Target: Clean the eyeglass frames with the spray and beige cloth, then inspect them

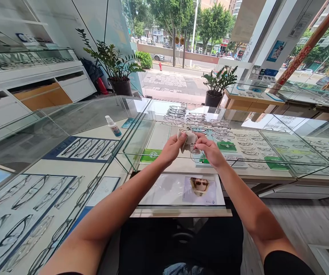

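Observation:
Above the glass counter I hold a pair of thin-framed eyeglasses [196,156] between both hands. My left hand [173,147] is closed on a pale cleaning cloth [187,141], which is folded around one lens. The fingers of my right hand [210,151] pinch the frame near its middle, and the other round lens hangs below them. Part of the frame is hidden behind the cloth and my fingers.
A white spray bottle [113,126] stands on the left counter. Rows of eyeglasses [87,148] lie under glass on both sides. A printed card [200,190] lies on the pull-out shelf [164,191] below my hands. Potted plants [214,86] stand by the window.

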{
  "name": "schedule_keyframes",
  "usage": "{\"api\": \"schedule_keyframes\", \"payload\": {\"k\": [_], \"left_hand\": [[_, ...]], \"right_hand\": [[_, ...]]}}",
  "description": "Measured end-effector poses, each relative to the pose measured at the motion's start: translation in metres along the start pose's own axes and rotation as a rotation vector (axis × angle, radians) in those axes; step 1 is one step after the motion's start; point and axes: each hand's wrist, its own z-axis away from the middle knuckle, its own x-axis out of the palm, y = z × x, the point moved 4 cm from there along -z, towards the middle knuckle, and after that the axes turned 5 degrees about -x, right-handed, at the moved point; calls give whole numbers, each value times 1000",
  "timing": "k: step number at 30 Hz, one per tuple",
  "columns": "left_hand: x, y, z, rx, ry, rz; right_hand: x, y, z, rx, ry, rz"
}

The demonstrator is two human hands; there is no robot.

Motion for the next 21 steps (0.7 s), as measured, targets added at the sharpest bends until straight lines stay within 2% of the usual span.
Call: {"api": "schedule_keyframes", "payload": {"k": [10, 21], "left_hand": [[-3, -4, -1, -51, -52, 100], [1, 5, 4, -102, -154, 151]], "right_hand": [[3, 3, 0, 65, 5, -51], [6, -3, -1, 101, 40, -92]]}}
